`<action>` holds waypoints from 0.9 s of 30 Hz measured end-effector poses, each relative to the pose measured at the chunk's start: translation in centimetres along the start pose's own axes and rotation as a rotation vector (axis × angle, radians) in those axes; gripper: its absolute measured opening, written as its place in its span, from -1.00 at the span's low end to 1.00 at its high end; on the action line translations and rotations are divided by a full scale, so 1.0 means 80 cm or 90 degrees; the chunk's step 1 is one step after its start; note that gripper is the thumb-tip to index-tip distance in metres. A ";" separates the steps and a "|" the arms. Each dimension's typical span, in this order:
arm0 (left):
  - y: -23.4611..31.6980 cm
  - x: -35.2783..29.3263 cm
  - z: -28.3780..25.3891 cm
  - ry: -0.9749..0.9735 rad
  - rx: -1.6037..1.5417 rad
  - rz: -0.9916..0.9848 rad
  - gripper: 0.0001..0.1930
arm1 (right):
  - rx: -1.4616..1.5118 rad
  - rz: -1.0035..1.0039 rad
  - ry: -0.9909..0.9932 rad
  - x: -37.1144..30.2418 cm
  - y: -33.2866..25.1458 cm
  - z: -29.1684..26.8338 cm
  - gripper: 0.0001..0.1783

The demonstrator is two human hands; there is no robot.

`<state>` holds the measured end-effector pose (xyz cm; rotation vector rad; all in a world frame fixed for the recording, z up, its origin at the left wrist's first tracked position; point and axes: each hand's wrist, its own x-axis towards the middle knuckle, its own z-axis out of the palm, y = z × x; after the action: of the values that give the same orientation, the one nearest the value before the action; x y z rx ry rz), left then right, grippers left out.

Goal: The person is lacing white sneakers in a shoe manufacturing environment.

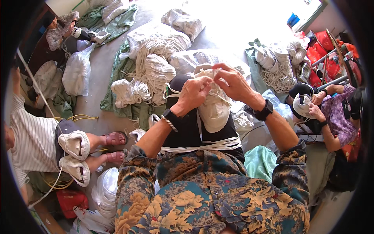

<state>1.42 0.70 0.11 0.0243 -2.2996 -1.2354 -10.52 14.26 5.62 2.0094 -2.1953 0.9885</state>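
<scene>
A cream-white lace-up shoe [214,113] rests on my dark-clad lap, its toe toward me and its opening under my fingers. My left hand [193,94] is closed in a pinch over the shoe's upper part, on what looks like a thin white shoelace. Close against it, my right hand [236,85] has thumb and forefinger bent together at the same spot; whatever sits between those tips is too small to make out. Several white laces [202,147] lie across my thighs. A looped white lace [172,91] hangs by my left knee.
Heaped white shoes and lace bundles [159,70] lie ahead on green sacking [113,93]. A striped-shirted person [39,132] sits at left with two shoes on the lap. At right, a purple-shirted person [339,105] handles a shoe; another [62,31] sits far left. Red bags [323,43] fill the right corner.
</scene>
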 end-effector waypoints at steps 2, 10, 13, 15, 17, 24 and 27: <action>-0.007 0.001 0.005 0.011 -0.011 -0.027 -0.83 | 0.055 0.126 -0.088 0.001 0.001 -0.006 -0.85; 0.052 -0.020 0.040 -0.116 -0.127 0.079 -0.91 | 0.057 0.055 -0.186 0.006 0.059 0.017 -0.68; 0.120 -0.029 0.048 -0.277 -0.195 0.122 -0.93 | -0.033 0.051 -0.281 0.028 0.042 0.006 -0.70; 0.095 -0.034 0.060 -0.234 -0.197 0.161 -0.93 | -0.108 0.103 -0.373 0.036 0.033 0.002 -0.72; 0.056 -0.028 0.058 -0.185 -0.257 -0.105 -0.91 | -0.079 0.092 -0.360 0.031 0.039 -0.002 -0.74; 0.008 0.011 0.040 0.029 -0.268 -0.342 -0.93 | -0.058 0.066 -0.294 0.017 0.026 -0.015 -0.83; -0.005 0.027 0.051 0.025 -0.164 -0.284 -0.87 | -0.045 0.012 -0.211 -0.003 0.039 -0.012 -0.79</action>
<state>-2.38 3.06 -1.03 0.4887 -2.1487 -1.7250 -13.63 14.81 4.93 2.2625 -2.3663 0.6027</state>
